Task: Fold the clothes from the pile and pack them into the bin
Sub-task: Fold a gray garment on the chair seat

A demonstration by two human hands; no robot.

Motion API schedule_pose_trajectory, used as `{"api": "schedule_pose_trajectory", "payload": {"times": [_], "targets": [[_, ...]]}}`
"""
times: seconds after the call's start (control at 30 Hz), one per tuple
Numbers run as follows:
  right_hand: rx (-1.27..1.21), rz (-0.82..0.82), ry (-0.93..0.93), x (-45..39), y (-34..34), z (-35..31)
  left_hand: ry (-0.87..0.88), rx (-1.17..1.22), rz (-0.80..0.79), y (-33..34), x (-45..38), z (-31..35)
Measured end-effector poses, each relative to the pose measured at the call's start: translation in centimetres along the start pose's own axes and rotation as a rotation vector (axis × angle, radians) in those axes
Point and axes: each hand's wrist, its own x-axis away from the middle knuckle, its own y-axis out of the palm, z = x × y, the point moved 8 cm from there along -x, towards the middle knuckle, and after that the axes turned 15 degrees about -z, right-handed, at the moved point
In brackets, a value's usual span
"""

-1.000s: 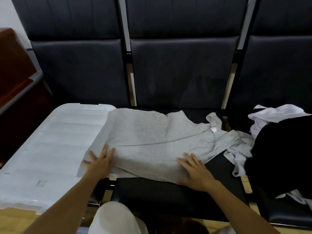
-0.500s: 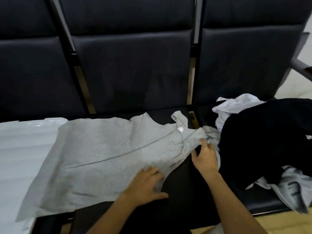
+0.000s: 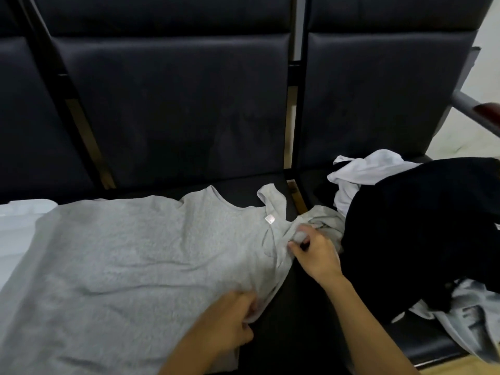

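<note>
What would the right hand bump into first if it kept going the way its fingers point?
The right hand points up-left along the grey shirt that it pinches, so it would probably slide over the collar and its white label. Depth is unclear.

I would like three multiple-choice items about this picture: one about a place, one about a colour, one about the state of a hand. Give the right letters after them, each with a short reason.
1. Where does the black garment lie?
A. to the right of the grey shirt
B. on the white lid
C. under the grey shirt

2. What colour is the shirt spread on the seat?
A. red
B. grey
C. blue

3. What does the right hand do?
A. hangs free in the air
B. lies flat on the black garment
C. pinches grey cloth near the collar

Key: 1 A, the black heap sits right of the shirt. 2 B, the cloth is light grey. 3 C, its fingers are curled round bunched grey cloth beside the label.
</note>
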Motion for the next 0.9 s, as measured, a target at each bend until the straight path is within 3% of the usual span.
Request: {"api": "schedule_pose_trajectory", "payload": {"times": [0.13,0.23,0.33,0.43,0.57,0.63,0.77,0.9], "targets": [[-0.143,0.005,0.066,0.5,-1.2,1.1,-0.016,0.14,-0.079,-0.3,0.5,0.9],[-0.233,0.063,0.109,1.5,-3.7,1.4,-0.011,0.395,0.145,-4.1,-0.7,-0.3],[-0.318,-0.021,0.128,3.0,-5.0,2.1,0.004,0.279,0.353,-10.0,-4.5,0.1],[-0.255,-0.116,0.183,4.3,-5.0,3.8,-0.07,0.14,0.287,-13.7,-11.0,1.4],[-0.305,-0.097,0.225,4.9,-7.0,5.6,-0.178,-0.136,0.066,-13.6,-17.7,3.0],[-0.238,-0.093,0.241,4.9,-7.7,6.5,-0.185,-0.164,0.068,-13.7,-19.0,3.6],[-0.133,-0.125,0.266,5.4,-8.4,7.5,-0.166,0.124,0.185,-15.1,-20.1,4.8],[-0.2,-0.192,0.213,5.7,-9.0,7.1,-0.198,0.426,0.239,-16.9,-20.1,7.7]]}}
